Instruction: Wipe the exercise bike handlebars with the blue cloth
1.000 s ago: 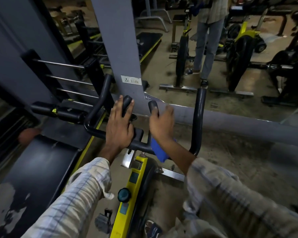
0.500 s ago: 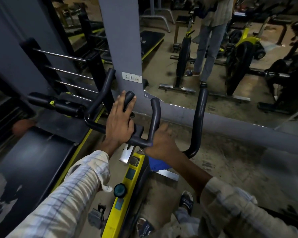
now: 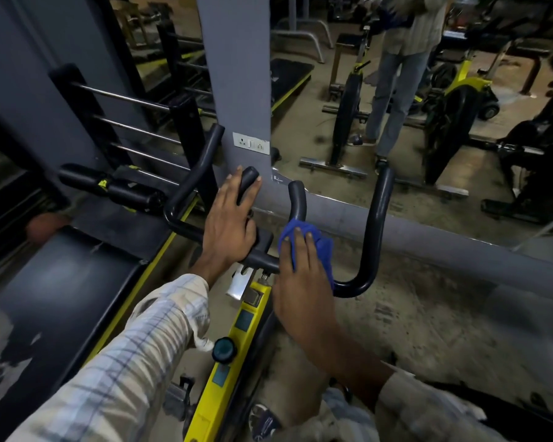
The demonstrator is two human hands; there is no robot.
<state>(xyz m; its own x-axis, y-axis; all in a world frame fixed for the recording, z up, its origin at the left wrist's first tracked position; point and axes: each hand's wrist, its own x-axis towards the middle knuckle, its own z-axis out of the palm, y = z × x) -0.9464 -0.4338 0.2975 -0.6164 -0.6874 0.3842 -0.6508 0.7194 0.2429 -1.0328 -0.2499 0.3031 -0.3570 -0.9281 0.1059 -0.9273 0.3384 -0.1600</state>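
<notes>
The exercise bike's black handlebars (image 3: 375,224) curve up in front of me above its yellow frame (image 3: 237,342). My left hand (image 3: 229,224) grips the inner left prong near its tip. My right hand (image 3: 300,282) presses the blue cloth (image 3: 320,247) flat against the bar at the base of the inner right prong. The cloth bunches out beyond my fingers, and part of it is hidden under my palm.
A grey pillar with a wall socket (image 3: 251,143) stands just behind the handlebars. A treadmill deck (image 3: 61,282) lies to the left. A mirror ahead shows a person's legs (image 3: 393,100) and other bikes. A black knob (image 3: 224,349) sits on the frame.
My right hand has come up from below the bar with the cloth and now lies on the bar by the inner right prong. My left hand keeps its grip.
</notes>
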